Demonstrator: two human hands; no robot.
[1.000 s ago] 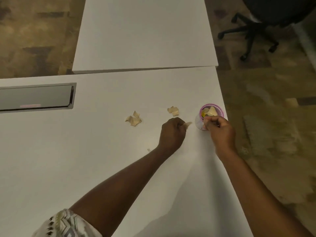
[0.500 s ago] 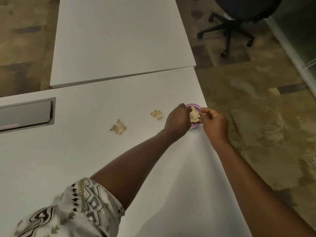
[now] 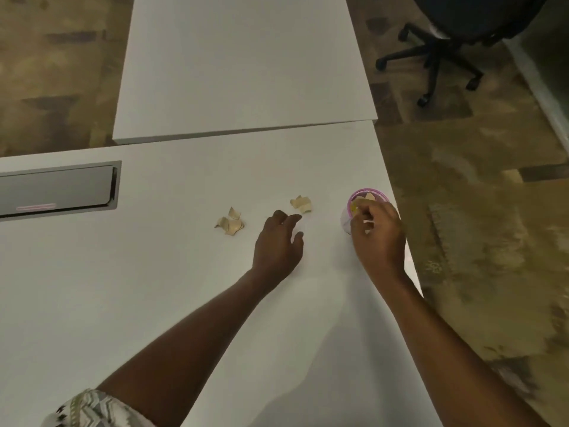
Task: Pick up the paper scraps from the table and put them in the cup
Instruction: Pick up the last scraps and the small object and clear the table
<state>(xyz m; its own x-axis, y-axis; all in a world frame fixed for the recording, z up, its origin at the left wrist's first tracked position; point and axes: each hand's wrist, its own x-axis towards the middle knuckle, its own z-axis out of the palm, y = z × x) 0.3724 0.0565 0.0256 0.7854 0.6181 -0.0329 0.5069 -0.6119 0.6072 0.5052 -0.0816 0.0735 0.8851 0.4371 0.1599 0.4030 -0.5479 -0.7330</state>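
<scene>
My left hand [image 3: 278,241], spread and empty, is reaching for the crumpled tan paper scrap [image 3: 301,204] mid-frame; my right hand [image 3: 377,238] is gripping the pink-rimmed translucent plastic cup [image 3: 369,191], right of centre. Next, probably: a light pinch.

— Where do the scraps lie?
— On the white table [image 3: 172,297]: a crumpled tan cluster [image 3: 230,222] to the left and a smaller tan scrap [image 3: 301,204] nearer the cup [image 3: 369,191], the two apart.
— And the cup?
— Upright near the table's right edge, pink-rimmed and pale-walled. Tan pieces [image 3: 368,197] sit inside; my right hand [image 3: 377,238] grips its near side.
</scene>
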